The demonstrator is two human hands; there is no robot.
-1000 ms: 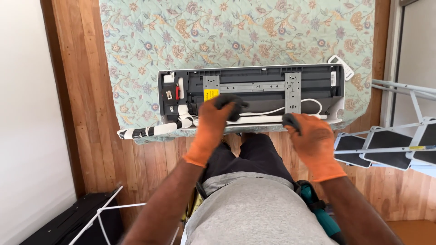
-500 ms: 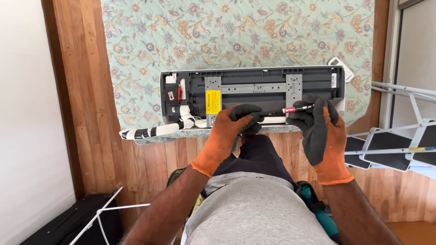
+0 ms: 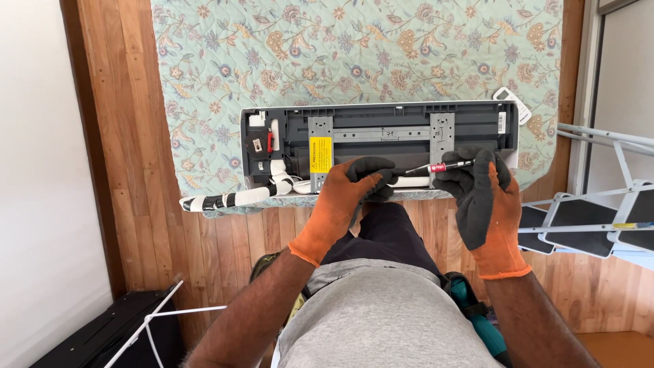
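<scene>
My orange gloves, grey unit, flowered quilt

My left glove and right glove are orange with black palms; beyond them a grey air-conditioner unit carries a yellow label, on a pale green floral quilt.

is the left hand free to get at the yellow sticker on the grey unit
Probably yes. The left hand rests on the near edge of the grey unit, just right of the yellow sticker, and nothing covers it. The right hand holds a small screwdriver farther right.

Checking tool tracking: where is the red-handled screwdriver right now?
In the head view, the screwdriver is pinched in the right hand, tip pointing toward the left hand, over the grey unit.
</scene>
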